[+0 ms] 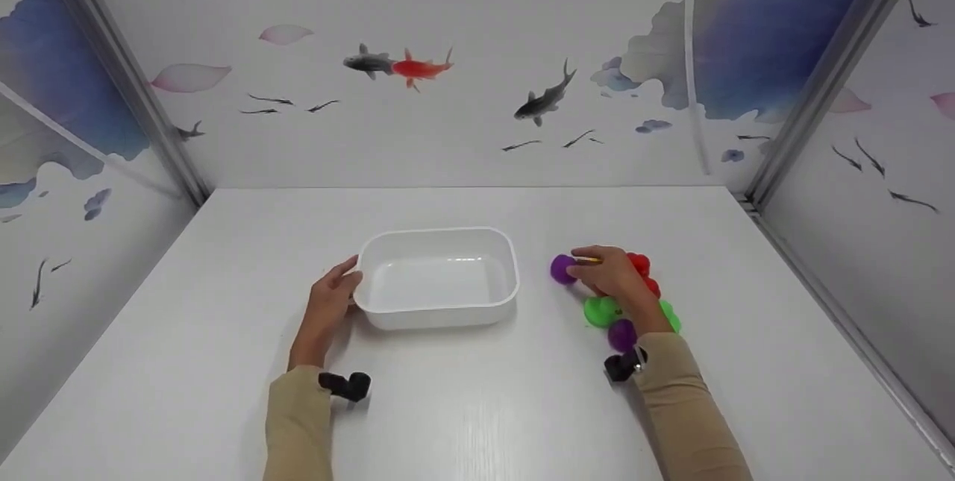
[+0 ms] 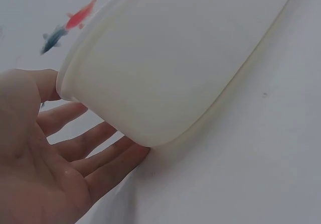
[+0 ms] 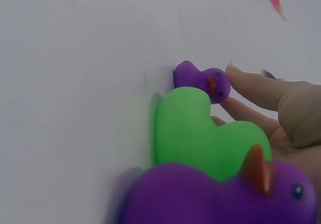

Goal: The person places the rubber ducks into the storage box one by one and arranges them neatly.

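Note:
A white rectangular basin point(image 1: 436, 318) stands on the table. My left hand point(image 1: 332, 306) holds its left end, the thumb at the rim and the fingers spread against the outer wall point(image 2: 145, 83). At the right, my right hand point(image 1: 615, 276) pinches the head of a small purple toy duck point(image 3: 218, 81) between thumb and fingertips. Close below that hand are a green toy duck point(image 3: 185, 128) and a second purple duck point(image 3: 175, 196) with an orange beak. My right hand and wrist partly cover the group in the head view.
Red toys point(image 1: 639, 263) lie just beyond my right hand, and more green point(image 1: 670, 315) shows beside the right wrist. The white table point(image 1: 462, 406) is bounded by printed panels with fish at the back and sides. Each wrist carries a small black camera point(image 1: 351, 386).

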A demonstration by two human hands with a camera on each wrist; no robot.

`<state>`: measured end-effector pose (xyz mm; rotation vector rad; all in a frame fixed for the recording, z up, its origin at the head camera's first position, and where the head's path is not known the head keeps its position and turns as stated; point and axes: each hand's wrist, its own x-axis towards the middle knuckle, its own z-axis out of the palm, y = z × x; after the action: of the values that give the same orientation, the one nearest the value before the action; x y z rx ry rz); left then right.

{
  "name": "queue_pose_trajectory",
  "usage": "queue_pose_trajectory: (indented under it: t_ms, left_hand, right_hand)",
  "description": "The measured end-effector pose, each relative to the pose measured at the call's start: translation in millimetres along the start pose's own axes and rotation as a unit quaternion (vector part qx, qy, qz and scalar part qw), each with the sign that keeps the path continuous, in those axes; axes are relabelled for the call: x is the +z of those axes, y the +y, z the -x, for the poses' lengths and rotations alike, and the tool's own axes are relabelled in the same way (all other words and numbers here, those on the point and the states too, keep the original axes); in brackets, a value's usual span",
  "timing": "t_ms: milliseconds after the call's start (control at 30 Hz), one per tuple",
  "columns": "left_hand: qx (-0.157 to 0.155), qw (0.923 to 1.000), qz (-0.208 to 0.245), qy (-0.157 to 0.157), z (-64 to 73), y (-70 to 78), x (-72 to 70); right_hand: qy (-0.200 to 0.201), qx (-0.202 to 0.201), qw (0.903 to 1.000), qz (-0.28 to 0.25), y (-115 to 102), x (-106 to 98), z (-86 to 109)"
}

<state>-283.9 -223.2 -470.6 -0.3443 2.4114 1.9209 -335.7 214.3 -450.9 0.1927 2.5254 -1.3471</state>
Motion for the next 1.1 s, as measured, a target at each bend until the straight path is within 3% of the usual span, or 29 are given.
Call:
queue_pose_trajectory:
  t_ms: [133,467,633,833,1100]
  left_hand:
    - [0.002,1.0,-0.003,-0.003,1.3,-2.5,-3.1]
    - [-0.001,0.9999,-0.003,-0.016,2.6,-4.4,-2.6]
    - [-0.009,0.9993,0.018,-0.032,4.5,-4.6,-5.6]
    - [-0.004,0.9982,0.03,-0.051,4.4,-2.4,-7.0]
    - [0.0,0.9983,0.03,-0.051,-1.2,-4.4,-5.5]
  right_hand:
    - [-0.003,-0.018,0.9992,0.035,0,3,-1.1]
    - [0.004,-0.045,0.9973,0.059,1,7,-1.2]
    - [0.009,-0.048,0.9975,0.051,-3,7,-0.7]
    - [0.02,-0.025,0.9992,0.025,-13,4,1.2]
    - [0.031,-0.016,0.9994,0.006,-29,3,5.5]
